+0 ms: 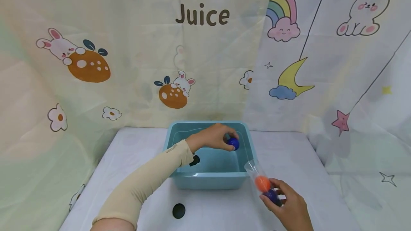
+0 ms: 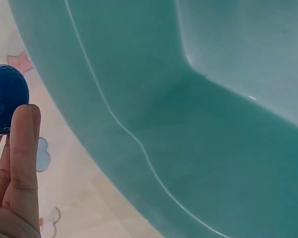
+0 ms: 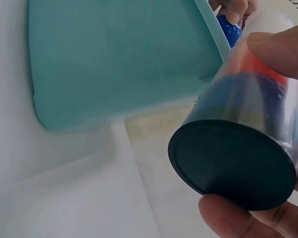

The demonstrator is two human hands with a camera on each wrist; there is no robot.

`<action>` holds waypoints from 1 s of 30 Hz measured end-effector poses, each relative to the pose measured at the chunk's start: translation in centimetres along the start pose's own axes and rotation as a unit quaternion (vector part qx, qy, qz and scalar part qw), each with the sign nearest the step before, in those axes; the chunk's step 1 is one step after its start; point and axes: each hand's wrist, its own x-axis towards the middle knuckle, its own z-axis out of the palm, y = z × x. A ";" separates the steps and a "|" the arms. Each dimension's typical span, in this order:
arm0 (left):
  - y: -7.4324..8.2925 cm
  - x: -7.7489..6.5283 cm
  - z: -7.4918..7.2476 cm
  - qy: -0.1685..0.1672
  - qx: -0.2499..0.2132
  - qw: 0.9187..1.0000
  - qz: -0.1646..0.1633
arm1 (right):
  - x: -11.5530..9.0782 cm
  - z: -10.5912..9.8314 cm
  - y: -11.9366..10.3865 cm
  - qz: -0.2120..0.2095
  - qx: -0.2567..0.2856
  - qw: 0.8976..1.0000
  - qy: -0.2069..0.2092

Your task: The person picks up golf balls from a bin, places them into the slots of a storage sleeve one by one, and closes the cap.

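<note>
My left hand (image 1: 216, 137) pinches a blue golf ball (image 1: 234, 144) between thumb and fingers, above the right side of a teal plastic bin (image 1: 210, 183). Dimples show on that ball in the left wrist view, where the fingertips (image 2: 24, 119) press against it. In front of the bin's right corner, my right hand (image 1: 290, 206) grips a clear tube (image 1: 252, 168), tilted with its mouth toward the bin. Inside it an orange ball (image 1: 262, 184) sits above a dark blue ball (image 1: 271, 196). A black cap (image 3: 233, 166) covers the tube's lower end in the right wrist view.
A round black lid (image 1: 178, 210) lies on the white tablecloth (image 1: 154, 191) before the bin. A small black object (image 1: 194, 160) shows at my left sleeve cuff. Behind the table hangs a printed curtain (image 1: 212, 52) with rabbits and the word Juice.
</note>
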 end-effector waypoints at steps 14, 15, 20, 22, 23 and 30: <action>2.2 -0.5 0.2 -0.009 0.021 0.997 0.069 | 0.3 0.2 -0.5 -0.020 0.003 1.000 0.000; 2.3 -0.5 0.3 -0.010 0.022 0.997 0.074 | 0.4 0.2 -0.6 -0.021 0.002 1.000 0.000; 3.0 -0.6 0.5 -0.014 0.024 0.995 0.093 | 0.4 0.1 -0.9 -0.030 0.003 1.000 0.000; 3.3 -0.6 0.6 -0.016 0.023 0.995 0.097 | 0.4 -0.1 -1.0 -0.034 0.003 0.999 0.002; 3.4 -0.6 0.6 -0.018 0.022 0.995 0.098 | 0.5 -0.1 -1.1 -0.036 0.002 0.999 0.003; 4.3 -0.7 0.9 -0.034 0.000 0.994 0.100 | 0.5 -0.2 -1.2 -0.053 -0.004 0.999 0.014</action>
